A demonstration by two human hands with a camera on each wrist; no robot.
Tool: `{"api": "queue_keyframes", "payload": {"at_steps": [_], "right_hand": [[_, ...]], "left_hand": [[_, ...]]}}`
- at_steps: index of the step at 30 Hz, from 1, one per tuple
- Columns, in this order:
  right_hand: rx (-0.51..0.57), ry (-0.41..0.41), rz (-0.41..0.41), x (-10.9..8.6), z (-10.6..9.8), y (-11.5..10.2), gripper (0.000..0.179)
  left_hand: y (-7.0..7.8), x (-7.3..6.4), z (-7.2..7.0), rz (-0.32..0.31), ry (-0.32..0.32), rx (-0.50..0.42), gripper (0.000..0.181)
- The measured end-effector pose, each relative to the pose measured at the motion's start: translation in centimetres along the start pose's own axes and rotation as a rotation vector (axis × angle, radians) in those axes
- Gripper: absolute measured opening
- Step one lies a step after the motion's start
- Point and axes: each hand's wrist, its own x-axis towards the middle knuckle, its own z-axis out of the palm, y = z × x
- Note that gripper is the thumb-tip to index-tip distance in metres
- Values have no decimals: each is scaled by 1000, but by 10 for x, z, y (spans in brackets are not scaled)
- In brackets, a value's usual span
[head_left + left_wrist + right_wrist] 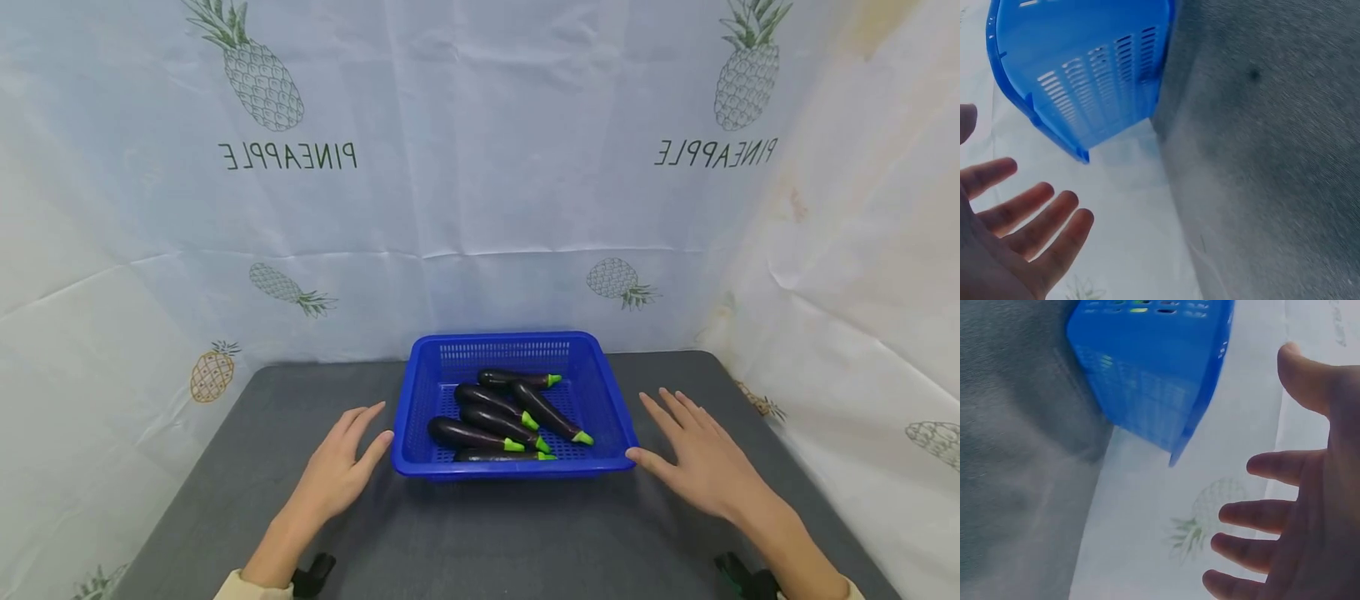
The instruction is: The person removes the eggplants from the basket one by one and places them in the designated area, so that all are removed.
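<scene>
A blue plastic basket (517, 469) with slotted walls stands toward the back of the dark table. Several dark purple eggplants (480, 433) with green stem ends lie in it, most of them slanting the same way. Left of the basket is my left hand (335, 468), its fingers extended and spread. In the left wrist view a gap shows between that hand (1029, 237) and the basket wall (1094, 81). My right hand (705, 462) is at the basket's right side, fingers spread, thumb close to the front right corner. The right wrist view shows that hand (1297, 506) apart from the basket (1141, 381).
The grey-black tabletop (517, 542) extends in front of the basket and to both sides. Behind it hangs a pale cloth (510, 200) printed with pineapples, and similar cloth lines the left and right. Dark wrist straps (313, 575) show near the sleeves.
</scene>
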Motion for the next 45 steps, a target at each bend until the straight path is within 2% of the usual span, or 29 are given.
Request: {"api": "queue_keyframes", "payload": {"at_steps": [7,14,18,23,31,38,45], "right_hand": [[-34,8,-17,13,-10,-16,83],[-30,35,-66,28,-13,-31,79],[-19,42,-67,36,-13,-37,78],[-14,28,-61,46,-14,-43,78],[6,0,-76,64,-16,-56,71],[28,-10,-109,81,-19,-68,64],[49,-36,-134,95,-17,-76,61]], "left_hand": [[5,7,5,-10,17,-48,52],[2,15,15,-72,-5,-182,54],[1,20,22,-96,-13,-283,54],[1,23,28,-114,3,-357,53],[-2,28,34,-157,-42,-421,55],[-6,31,38,-188,-76,-548,56],[-4,34,43,-231,-95,-688,53]]}}
